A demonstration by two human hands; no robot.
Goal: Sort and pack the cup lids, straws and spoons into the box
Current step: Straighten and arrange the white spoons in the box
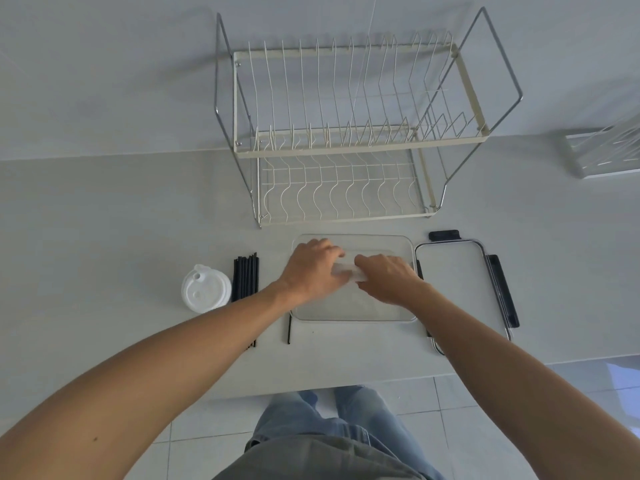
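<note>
Left hand: our left hand [317,268] is over the clear box [388,315], fingers curled onto a small bundle of clear plastic pieces [346,271]; they look like the spoons, though they are too blurred for us to be sure.
Right hand: our right hand [386,277] meets the left over the same bundle and grips its other end, fingers bent down on it.
Box: it sits open near the front edge of the surface [104,220], about the middle; apart from the bundle we hold over it, we see nothing lying in it.
Box lid: the lid with black clips [460,289] lies flat just right of the box, off it.
Straws: the black straws [245,277] lie in a row left of the box, not yet packed; one stray straw [288,329] lies at the box's front-left corner.
Cup lids: the white stack of cup lids [205,289] stands just left of the straws, also unpacked.
Dish rack: the wire dish rack [346,140] stands behind the box, towards the back edge.
Progress: we judge the task barely begun, with the first bundle going in and straws, cup lids and closing left.
</note>
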